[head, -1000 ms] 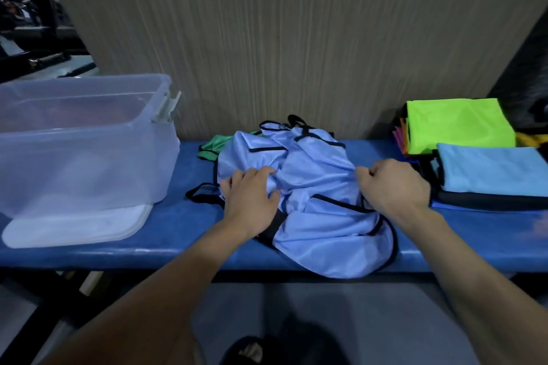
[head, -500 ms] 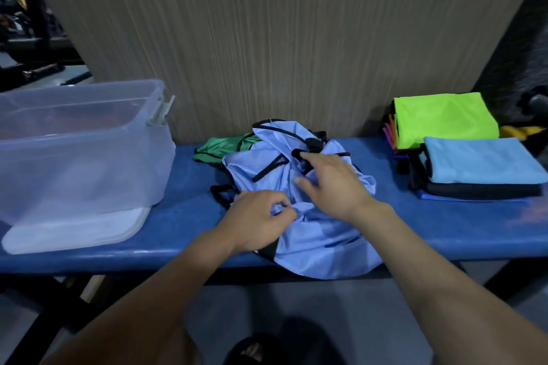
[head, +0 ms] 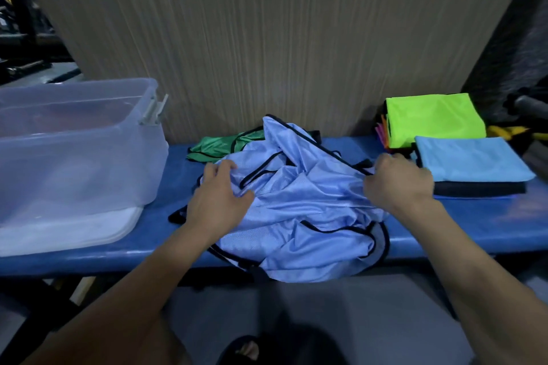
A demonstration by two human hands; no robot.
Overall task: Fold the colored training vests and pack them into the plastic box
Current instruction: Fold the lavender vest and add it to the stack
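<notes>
Left hand (head: 218,204): lying on the left part of the crumpled light blue vest (head: 299,216); the fingers are being spread and only slightly bent, pressed flat on the cloth, so the grip is open and nothing is being clasped.

Right hand (head: 398,183): the grip is being closed into a fist on the vest's black-trimmed right edge, with the cloth being drawn taut toward it.

Light blue vest: unfolded, being held in the middle of the table (head: 474,225), with its near part hanging over the front edge.

Green vest (head: 216,148): lying bunched behind the blue one, partly covered by it, against the wall.

Plastic box (head: 74,142): clear, open-topped, being carried at the table's left end on a white lid (head: 68,234). Its contents cannot be told through the cloudy wall.

Folded vests, right end of the table: a lime green vest (head: 433,118) topping a rear stack with orange and pink edges showing; a sky blue vest (head: 471,157) lying in front on a dark folded layer.

Surface: blue padded top, dark frame beneath.

Room: wood-grain panel (head: 267,38) standing behind the table; grey floor (head: 326,320) below; dark equipment at far left and right, too dim to be identified.
</notes>
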